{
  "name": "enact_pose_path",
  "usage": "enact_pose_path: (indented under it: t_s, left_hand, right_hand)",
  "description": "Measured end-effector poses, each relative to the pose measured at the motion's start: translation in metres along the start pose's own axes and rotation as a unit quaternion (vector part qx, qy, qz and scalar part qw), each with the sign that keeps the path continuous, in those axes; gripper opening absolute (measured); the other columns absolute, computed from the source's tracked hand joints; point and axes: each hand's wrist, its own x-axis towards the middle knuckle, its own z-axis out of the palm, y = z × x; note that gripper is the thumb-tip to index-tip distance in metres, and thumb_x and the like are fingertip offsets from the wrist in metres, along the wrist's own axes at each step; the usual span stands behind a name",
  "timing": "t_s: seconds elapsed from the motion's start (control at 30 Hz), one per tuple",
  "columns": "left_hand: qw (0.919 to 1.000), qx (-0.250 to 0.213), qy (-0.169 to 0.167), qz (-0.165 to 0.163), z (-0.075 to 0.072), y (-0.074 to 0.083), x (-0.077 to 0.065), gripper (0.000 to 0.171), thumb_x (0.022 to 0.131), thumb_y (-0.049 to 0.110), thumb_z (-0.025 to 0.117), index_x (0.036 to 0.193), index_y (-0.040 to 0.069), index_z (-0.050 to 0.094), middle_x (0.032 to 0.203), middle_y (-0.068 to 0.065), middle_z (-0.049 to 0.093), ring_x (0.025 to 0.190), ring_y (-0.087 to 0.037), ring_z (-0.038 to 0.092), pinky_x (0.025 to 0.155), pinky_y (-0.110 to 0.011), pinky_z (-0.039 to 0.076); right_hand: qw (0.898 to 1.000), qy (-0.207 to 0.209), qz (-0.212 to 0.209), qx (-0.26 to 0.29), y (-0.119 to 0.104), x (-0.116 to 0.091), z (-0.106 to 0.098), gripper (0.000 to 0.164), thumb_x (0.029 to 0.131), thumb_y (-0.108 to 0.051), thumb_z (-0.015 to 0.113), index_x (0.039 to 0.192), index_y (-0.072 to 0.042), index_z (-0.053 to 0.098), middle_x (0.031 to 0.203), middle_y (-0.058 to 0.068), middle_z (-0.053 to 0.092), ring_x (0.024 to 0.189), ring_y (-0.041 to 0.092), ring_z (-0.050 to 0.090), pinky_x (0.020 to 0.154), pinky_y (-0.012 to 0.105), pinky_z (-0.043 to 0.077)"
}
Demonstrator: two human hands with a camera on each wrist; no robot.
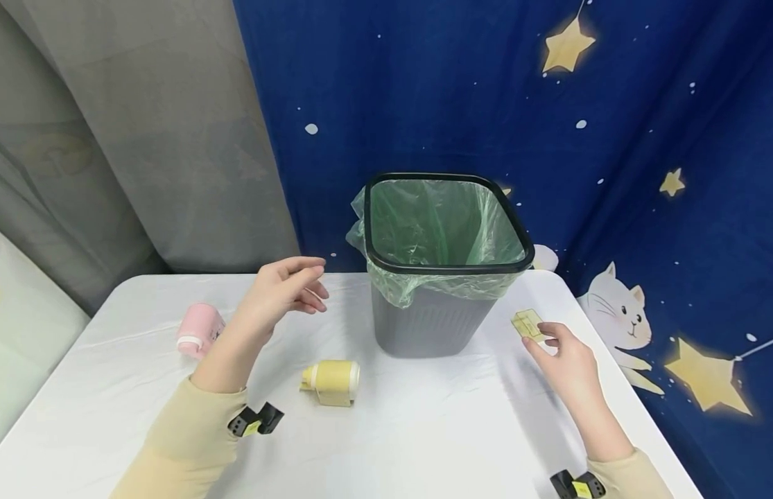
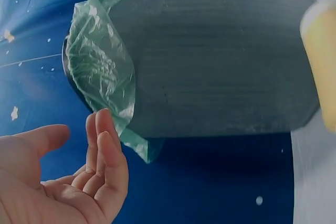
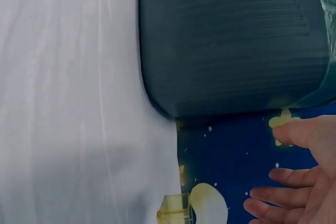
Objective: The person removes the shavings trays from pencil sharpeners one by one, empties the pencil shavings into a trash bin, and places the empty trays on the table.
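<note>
A grey trash bin (image 1: 423,326) with a black rim stands upright at the back of the table. Its green plastic bag (image 1: 448,285) hangs over the rim. To the bin's left my left hand (image 1: 286,291) is raised with relaxed fingers and holds nothing; the left wrist view shows its palm near the bag (image 2: 105,69). On the other side, my right hand (image 1: 567,364) hovers by a small clear yellow box (image 1: 527,324). The right wrist view shows a gap between the loosely spread fingers and the box (image 3: 175,211).
A yellow bottle (image 1: 332,376) with a white base lies on its side in front of the bin. Behind my left forearm lies a pink bottle (image 1: 199,327). The white tabletop (image 1: 423,430) ends at a blue star-patterned curtain (image 1: 436,90) and a grey one (image 1: 168,125).
</note>
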Motion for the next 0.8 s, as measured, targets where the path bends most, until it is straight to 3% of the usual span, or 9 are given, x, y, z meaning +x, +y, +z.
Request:
enact_pose_path:
  t_s: [0.3, 0.53, 0.63, 0.8]
  left_hand:
    - [0.9963, 0.078, 0.035, 0.007, -0.016, -0.008, -0.021, 0.039, 0.097, 0.017, 0.053, 0.128, -0.007, 0.053, 0.083, -0.013, 0.068, 0.068, -0.018, 0.066, 0.065, -0.027, 0.055]
    - [0.9866, 0.145, 0.068, 0.031, -0.026, -0.012, -0.033, 0.039, 0.098, 0.019, 0.053, 0.129, -0.006, 0.054, 0.082, -0.012, 0.069, 0.066, -0.017, 0.067, 0.062, -0.027, 0.054]
    - [0.9745, 0.195, 0.1, 0.047, -0.027, -0.014, -0.039, 0.038, 0.098, 0.021, 0.054, 0.127, -0.004, 0.056, 0.082, -0.011, 0.07, 0.066, -0.017, 0.067, 0.06, -0.026, 0.052]
    - [0.9407, 0.285, 0.172, 0.066, -0.03, -0.02, -0.048, 0.035, 0.096, 0.023, 0.056, 0.123, 0.0, 0.061, 0.08, -0.007, 0.07, 0.066, -0.018, 0.066, 0.052, -0.026, 0.045]
  right_hand:
    - [0.999, 0.034, -0.037, 0.02, -0.007, -0.006, 0.0, 0.038, 0.093, -0.03, 0.062, 0.117, 0.0, 0.061, 0.112, 0.021, 0.065, 0.098, 0.037, 0.063, 0.077, 0.052, 0.048]
    - [0.996, 0.055, -0.057, 0.036, -0.017, -0.014, -0.002, 0.033, 0.093, -0.027, 0.064, 0.114, -0.002, 0.064, 0.11, 0.018, 0.067, 0.097, 0.036, 0.063, 0.075, 0.053, 0.048]
    - [0.994, 0.062, -0.071, 0.05, -0.02, -0.018, -0.002, 0.03, 0.092, -0.024, 0.065, 0.112, -0.002, 0.065, 0.109, 0.017, 0.067, 0.098, 0.036, 0.062, 0.079, 0.052, 0.048]
    - [0.99, 0.072, -0.103, 0.07, -0.024, -0.024, 0.003, 0.023, 0.089, -0.017, 0.068, 0.108, -0.003, 0.067, 0.104, 0.014, 0.069, 0.097, 0.032, 0.063, 0.084, 0.047, 0.048]
